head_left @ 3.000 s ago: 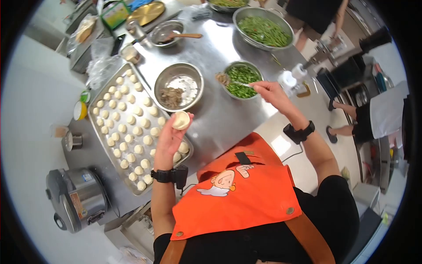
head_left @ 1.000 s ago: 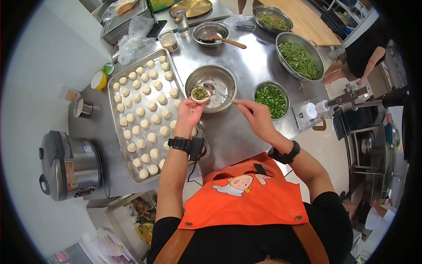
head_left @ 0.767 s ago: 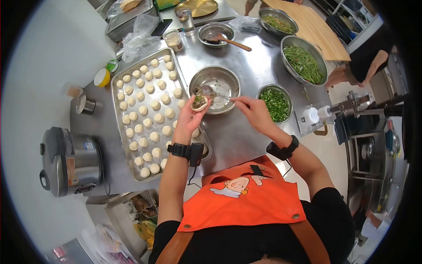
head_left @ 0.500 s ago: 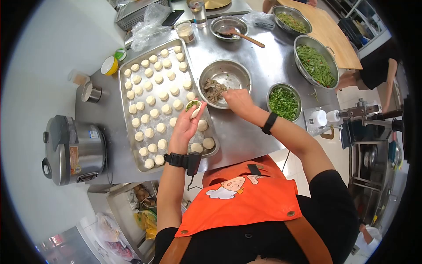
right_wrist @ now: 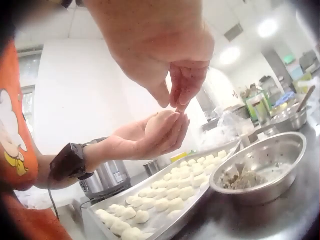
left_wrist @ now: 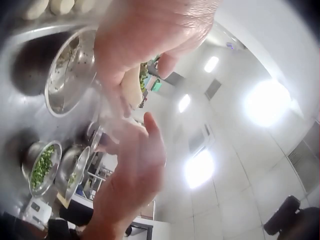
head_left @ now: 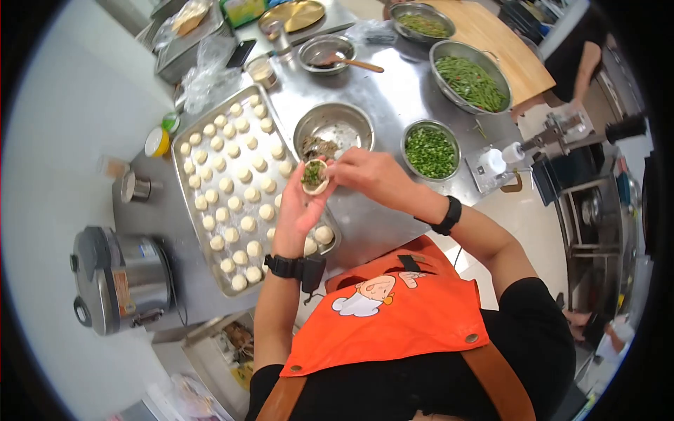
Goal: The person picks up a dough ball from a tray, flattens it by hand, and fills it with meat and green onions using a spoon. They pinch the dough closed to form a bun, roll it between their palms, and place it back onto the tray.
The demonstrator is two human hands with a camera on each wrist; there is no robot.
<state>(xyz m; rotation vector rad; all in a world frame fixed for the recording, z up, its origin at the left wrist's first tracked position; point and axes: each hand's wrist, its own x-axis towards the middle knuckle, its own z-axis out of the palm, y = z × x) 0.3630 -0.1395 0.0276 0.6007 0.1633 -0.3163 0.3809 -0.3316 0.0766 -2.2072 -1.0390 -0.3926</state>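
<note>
My left hand [head_left: 298, 214] holds a round dough wrapper [head_left: 323, 186] from below, with its fingers cupped round it. Chopped green filling [head_left: 312, 171] lies inside the wrapper. The fingertips of my right hand [head_left: 372, 175] pinch the wrapper's edge, seen most plainly in the right wrist view, where the pale dough [right_wrist: 158, 122] bulges over the left palm. Just beyond both hands stands a steel bowl [head_left: 354, 125] with a heap of brown minced filling [head_left: 319, 146]. A metal tray [head_left: 282, 126] of small dough pieces lies to the left, partly under my left hand.
A bowl of chopped greens [head_left: 430, 149] stands to the right, with a larger bowl of green beans [head_left: 469, 81] behind it. Farther back is a bowl with a wooden spoon [head_left: 361, 65]. A rice cooker [head_left: 123, 281] stands at the left. Another person [head_left: 579, 59] is at the far right.
My right hand has carried filling from the greens and mince bowls on a spoon, let the spoon go at the mince bowl, and moved left to the wrapper. The wrapper has gained filling.
</note>
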